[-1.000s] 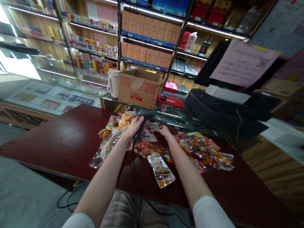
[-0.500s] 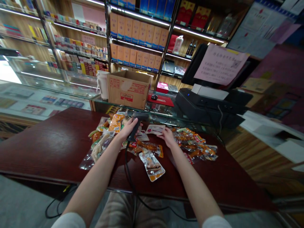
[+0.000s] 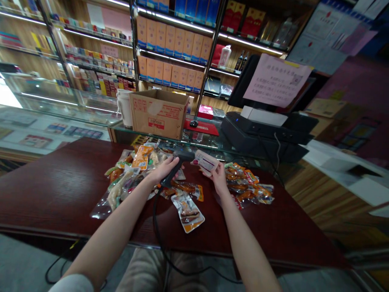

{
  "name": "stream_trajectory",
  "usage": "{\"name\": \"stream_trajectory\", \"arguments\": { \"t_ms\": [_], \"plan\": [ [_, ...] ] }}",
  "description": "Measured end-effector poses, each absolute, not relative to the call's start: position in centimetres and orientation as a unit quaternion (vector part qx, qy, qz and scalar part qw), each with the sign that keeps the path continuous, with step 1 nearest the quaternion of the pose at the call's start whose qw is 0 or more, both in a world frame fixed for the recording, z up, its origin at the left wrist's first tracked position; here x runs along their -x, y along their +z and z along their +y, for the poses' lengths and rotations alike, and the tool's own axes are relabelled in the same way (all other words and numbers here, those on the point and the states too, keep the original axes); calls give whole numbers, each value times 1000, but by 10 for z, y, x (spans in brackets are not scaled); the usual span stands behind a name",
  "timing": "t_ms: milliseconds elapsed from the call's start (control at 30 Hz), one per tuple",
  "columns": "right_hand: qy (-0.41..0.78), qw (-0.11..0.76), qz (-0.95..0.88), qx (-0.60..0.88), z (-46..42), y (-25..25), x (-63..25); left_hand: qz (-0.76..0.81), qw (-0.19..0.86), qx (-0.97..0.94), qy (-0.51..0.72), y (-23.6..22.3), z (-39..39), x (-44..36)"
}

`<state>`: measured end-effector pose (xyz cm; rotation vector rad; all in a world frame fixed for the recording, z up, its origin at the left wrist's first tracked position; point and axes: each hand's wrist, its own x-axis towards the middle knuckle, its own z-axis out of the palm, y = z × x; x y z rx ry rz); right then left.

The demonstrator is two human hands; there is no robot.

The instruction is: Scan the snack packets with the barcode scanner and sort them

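Observation:
My left hand (image 3: pixel 166 168) is wrapped round the handle of a black corded barcode scanner (image 3: pixel 180 157), whose head points right. Between the fingers and thumb of my right hand (image 3: pixel 218 178) is a pale food packet (image 3: pixel 205 162), printed side up, close in front of the scanner's head. Beneath and left of the scanner lies a heap of clear-wrapped snack packets (image 3: pixel 127 178). A single silver-and-orange packet (image 3: pixel 188 213) rests on the table nearer to me. To the right of my right hand is another pile of brown vacuum-packed snacks (image 3: pixel 247 184).
The dark red table (image 3: pixel 69 178) meets a glass counter bearing an open cardboard box (image 3: pixel 158 115), a white jug (image 3: pixel 124 107) and a mouse (image 3: pixel 193 123) on a red pad. A monitor (image 3: pixel 273 81) stands back right. The scanner cable (image 3: pixel 158 231) hangs over the front edge.
My right hand has raised the pale packet and tilted its printed face more toward the scanner. The scanner now shows more clearly, its head level with the packet. The view has shifted slightly.

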<state>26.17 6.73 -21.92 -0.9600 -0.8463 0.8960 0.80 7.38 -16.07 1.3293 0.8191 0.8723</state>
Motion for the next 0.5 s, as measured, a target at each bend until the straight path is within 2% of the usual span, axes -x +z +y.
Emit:
{"name": "stream_trajectory", "arguments": {
  "t_ms": [367, 500],
  "plan": [
    [363, 693, -446, 435, 70, -227, -265, 334, 608, -611, 381, -164, 70, -16],
    [246, 684, -494, 477, 65, -219, -272, 351, 614, -589, 389, -158, 70, -12]
  ]
}}
